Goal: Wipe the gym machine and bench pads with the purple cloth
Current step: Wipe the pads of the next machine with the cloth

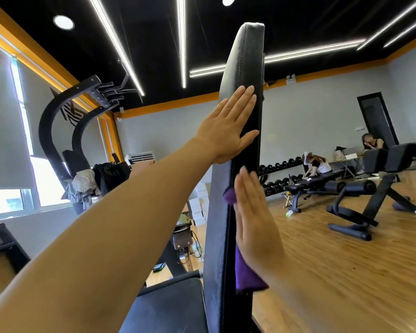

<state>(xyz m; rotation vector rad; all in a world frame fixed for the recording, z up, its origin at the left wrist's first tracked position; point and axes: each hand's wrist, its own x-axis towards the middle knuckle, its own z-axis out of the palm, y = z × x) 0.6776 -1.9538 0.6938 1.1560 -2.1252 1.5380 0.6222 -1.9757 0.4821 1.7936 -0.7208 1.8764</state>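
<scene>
A tall black back pad (244,68) stands upright in the middle of the view, seen edge-on. My left hand (228,126) lies flat against its left face, fingers straight and pointing up. My right hand (255,217) presses the purple cloth (244,275) flat against the pad's right side, lower down. Only the cloth's ends show, above and below my palm. The black seat pad (168,306) lies below at the pad's foot.
A black curved machine frame (58,131) stands at left by the window. Two black benches (360,200) sit on the wooden floor at right. A dumbbell rack (279,174) lines the far wall. Two people are at the back right. Bags and boxes lie behind the pad.
</scene>
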